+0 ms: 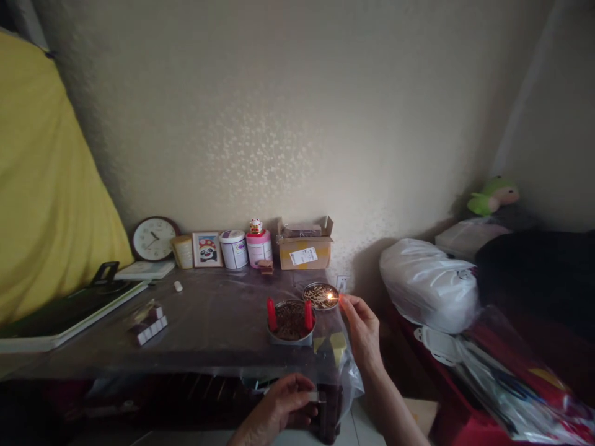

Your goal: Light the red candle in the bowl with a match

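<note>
The right hand [363, 325] pinched a thin match [335, 298] between thumb and fingertips, with a bright flame [330, 296] at its far end. Well apart from it, the left hand [290, 401] lay lower, by the front edge of the worktop [209, 322], its fingers curled around a small, partly hidden box [314, 396], probably a matchbox.

The flame showed against the right side of a round dish [321, 309] full of pale sticks; how high above them it was could not be told. Just beside that dish, nearer the person, sat a round tin [290, 340] with dark filling and two upright red candles [272, 314], one at each side. Neither showed a flame.

The step in hand seemed to be handling a freshly lit match. The next move called for a steady pinch, with the flame kept clear of the loose sticks and of the clear plastic sheet [351, 375] hanging at the worktop's corner.

Farther out, a bundle of small boxes [151, 325] lay to the left, and a cardboard box [304, 255] stood by the wall.
</note>
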The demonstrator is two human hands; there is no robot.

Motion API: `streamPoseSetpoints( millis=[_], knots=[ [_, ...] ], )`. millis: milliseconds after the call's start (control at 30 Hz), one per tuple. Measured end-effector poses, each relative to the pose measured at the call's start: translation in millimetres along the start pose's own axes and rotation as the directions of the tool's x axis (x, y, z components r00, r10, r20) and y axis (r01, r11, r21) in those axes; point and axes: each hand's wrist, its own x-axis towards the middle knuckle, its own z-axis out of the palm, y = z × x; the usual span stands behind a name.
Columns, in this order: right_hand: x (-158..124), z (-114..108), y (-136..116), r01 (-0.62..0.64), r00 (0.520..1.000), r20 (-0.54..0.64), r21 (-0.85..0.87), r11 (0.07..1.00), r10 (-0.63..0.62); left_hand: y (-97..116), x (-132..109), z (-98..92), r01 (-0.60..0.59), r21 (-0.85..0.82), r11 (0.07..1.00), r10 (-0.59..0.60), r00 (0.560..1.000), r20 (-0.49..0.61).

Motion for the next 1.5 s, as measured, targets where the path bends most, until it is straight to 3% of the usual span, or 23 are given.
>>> streamPoseSetpoints(
  millis=[300, 767, 1500],
  knots=[
    [12, 21, 1, 0.005, 0.999, 0.038, 0.029, 1.000, -0.006, 4, -2, -7.1, -0.038, -0.100, 0.994, 0.040, 0.999, 0.027],
    [10, 18, 22, -0.084, 0.994, 0.068, 0.016, 0.996, 0.083, -2, 3, -17.2, -0.016, -0.139, 0.990, 0.022, 0.999, 0.043],
    [11, 25, 27, -0.001, 0.998, 0.062, -0.117, 0.993, 0.008, 0, 1, -16.7, -0.015, -0.159, 0.987, 0.020, 0.999, 0.032]
  ],
)
